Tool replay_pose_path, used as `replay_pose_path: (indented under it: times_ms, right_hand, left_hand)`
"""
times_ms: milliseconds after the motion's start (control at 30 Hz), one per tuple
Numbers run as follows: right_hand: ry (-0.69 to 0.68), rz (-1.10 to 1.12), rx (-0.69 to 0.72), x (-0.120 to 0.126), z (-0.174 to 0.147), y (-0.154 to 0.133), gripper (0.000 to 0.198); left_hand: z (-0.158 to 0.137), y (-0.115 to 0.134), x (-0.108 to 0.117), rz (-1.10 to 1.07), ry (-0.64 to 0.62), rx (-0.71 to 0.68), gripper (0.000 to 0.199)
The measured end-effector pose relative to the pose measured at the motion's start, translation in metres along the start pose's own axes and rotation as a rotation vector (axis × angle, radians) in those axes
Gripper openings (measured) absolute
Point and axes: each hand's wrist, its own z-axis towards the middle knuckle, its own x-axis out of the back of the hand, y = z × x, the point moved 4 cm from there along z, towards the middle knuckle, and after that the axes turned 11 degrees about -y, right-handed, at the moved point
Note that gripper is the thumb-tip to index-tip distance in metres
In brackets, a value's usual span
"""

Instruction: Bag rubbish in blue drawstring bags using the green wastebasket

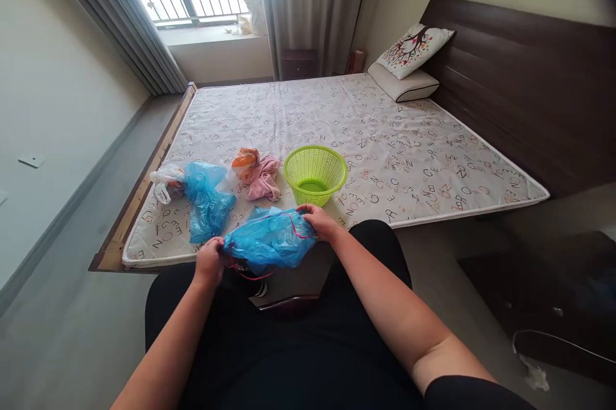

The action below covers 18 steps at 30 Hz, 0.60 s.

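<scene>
A crinkled blue plastic bag [269,240] with a red drawstring is stretched sideways between my hands, above my lap at the bed's edge. My left hand [210,262] is closed on its left end. At the upper right end, my right hand [319,222] pinches the bag near the red string. Just beyond it stands a green plastic basket [315,172] with nothing in it. Left of the basket lie a pink cloth [264,179] and an orange plastic bag [245,163]. Farther left, another blue plastic bag [209,205] lies beside a white plastic bag [167,178].
The letter-printed mattress [385,140] spreads out ahead of me, with a wooden bed frame [139,195] along its left side. Pillows [414,54] rest against the dark headboard [520,76]. A small dark cabinet [299,65] stands by the grey curtain [315,6].
</scene>
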Motion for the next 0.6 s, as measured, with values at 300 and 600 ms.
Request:
replay_pose_path:
  times_ms: [300, 600]
  right_hand:
    - [0.06, -0.542, 0.069, -0.031, -0.036, -0.014, 0.048]
    - [0.113, -0.955, 0.042, -0.036, -0.049, -0.009, 0.017]
  left_hand:
    - [-0.053, 0.007, 0.009, 0.501, -0.119, -0.116, 0.048]
    - [-0.066, 0.011, 0.005, 1.024, -0.184, -0.503, 0.019]
